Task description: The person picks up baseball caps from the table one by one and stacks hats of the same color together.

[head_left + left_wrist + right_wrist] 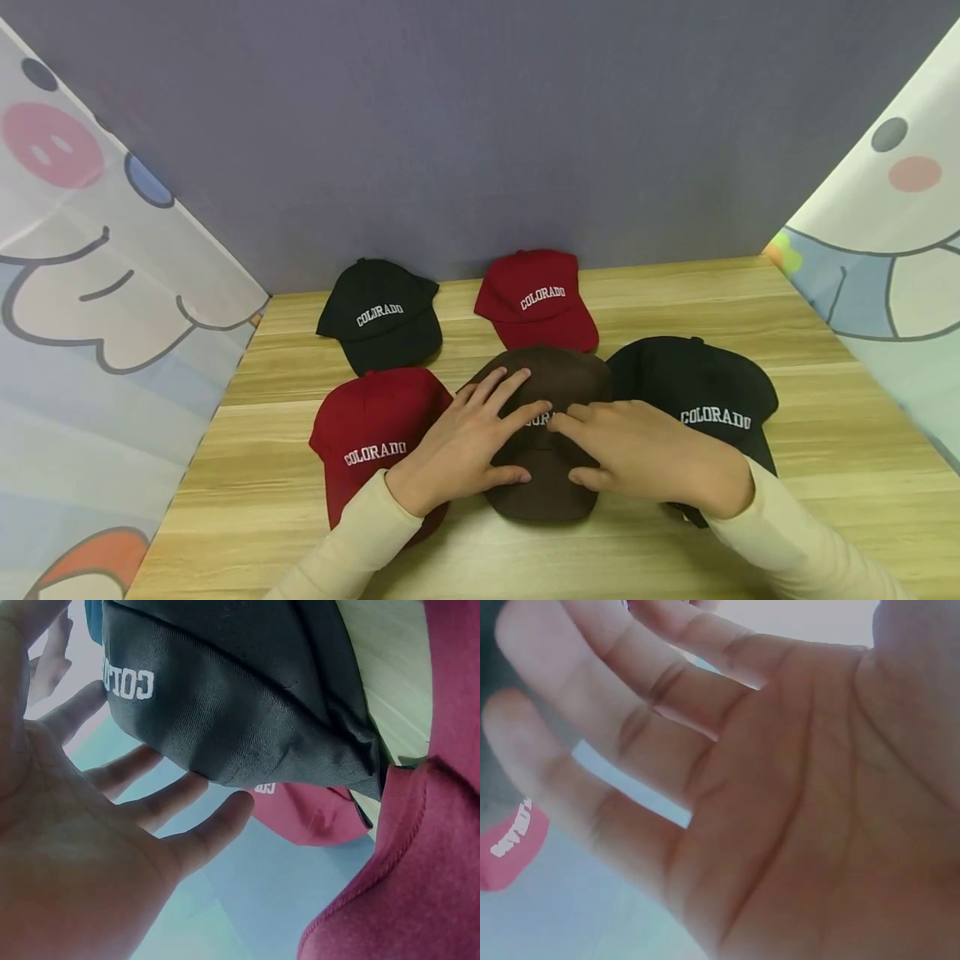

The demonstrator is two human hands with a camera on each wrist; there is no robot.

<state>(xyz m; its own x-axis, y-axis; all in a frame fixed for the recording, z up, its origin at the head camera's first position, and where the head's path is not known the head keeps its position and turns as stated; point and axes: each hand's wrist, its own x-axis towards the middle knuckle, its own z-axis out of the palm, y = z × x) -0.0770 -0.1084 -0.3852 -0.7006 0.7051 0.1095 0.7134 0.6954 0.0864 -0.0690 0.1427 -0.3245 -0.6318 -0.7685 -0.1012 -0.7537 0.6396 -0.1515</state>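
Brown cap [536, 446] was positioned on the near, central part of the wood-grain surface [675, 300], its brim directed toward us and its white lettering partly covered by our fingers. We had our left hand [468, 437] across the left side of the crown: its fingers were extended and set apart, with the thumb at the brim. We had our right hand [645, 446] at the opposite side — its fingers were relaxed rather than clamped, and one fingertip was at the lettering. We could not tell whether the cap's lower edge bore fully on the surface.

Just beside it on the left we had a red cap [382, 421]; just beside it on the right, a black cap [701, 383], partly hidden by our right arm. Farther back we had a second black cap [382, 321] at left and a second red cap [536, 296] at right — all four marked COLORADO in white. We noted a plain grey panel [487, 133] along the rear edge and a cartoon-printed panel [45, 250] at left.
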